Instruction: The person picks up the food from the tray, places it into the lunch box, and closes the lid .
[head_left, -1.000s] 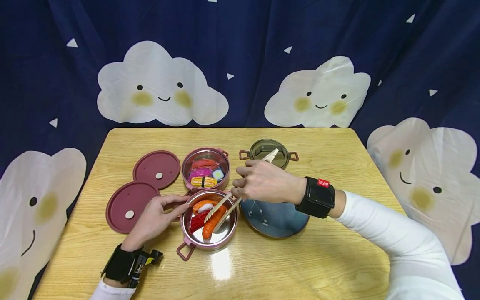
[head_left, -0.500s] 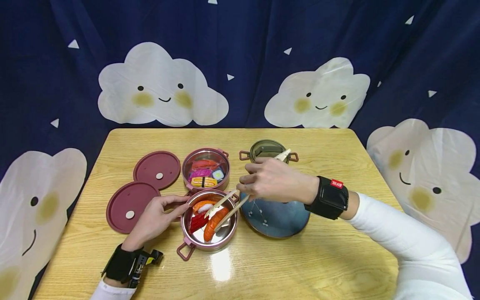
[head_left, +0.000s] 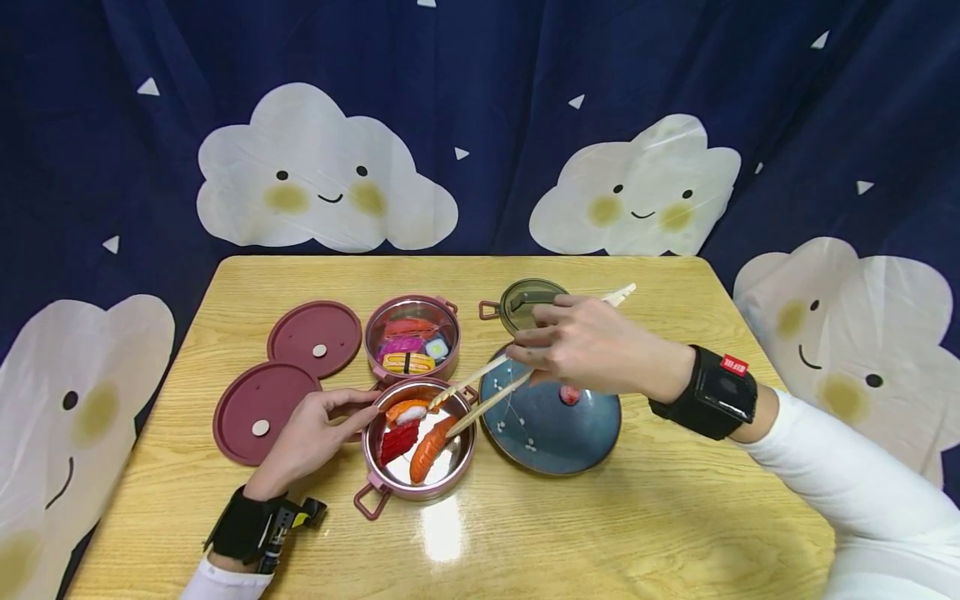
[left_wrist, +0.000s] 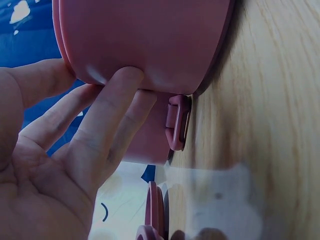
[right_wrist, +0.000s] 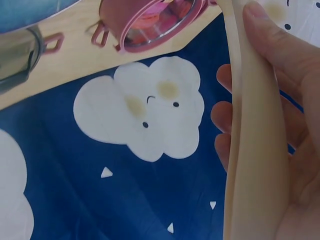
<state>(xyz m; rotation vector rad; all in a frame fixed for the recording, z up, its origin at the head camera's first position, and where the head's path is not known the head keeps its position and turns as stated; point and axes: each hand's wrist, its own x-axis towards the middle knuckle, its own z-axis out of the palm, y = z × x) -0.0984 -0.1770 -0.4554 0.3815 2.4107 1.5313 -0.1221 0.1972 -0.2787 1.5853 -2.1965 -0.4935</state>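
Observation:
My right hand [head_left: 592,346] holds a pair of pale beige tongs [head_left: 491,404]. Their spread tips reach over the near pink pot [head_left: 438,493], one at the end of a ridged orange toy food piece [head_left: 429,454], the other by an orange-and-white toy shrimp sushi [head_left: 407,412]. A dark red toy piece [head_left: 399,442] lies beside them in the pot. My left hand [head_left: 315,437] rests its extended fingers against the pot's outer left side. In the left wrist view several fingertips touch the pot wall. The right wrist view shows the tongs' broad arm [right_wrist: 257,150] between thumb and fingers.
A second pink pot [head_left: 450,367] with several toy sushi pieces stands behind. Two maroon lids [head_left: 288,337] lie at left. On the right is a blue plate [head_left: 555,454] with a small red piece [head_left: 570,394]. A green-lidded pot [head_left: 525,317] stands behind it.
My right hand has moved right and slightly back with the tongs. The tongs' tips have drawn away from around the ridged orange piece, which stays in the pot. My left hand has stayed put.

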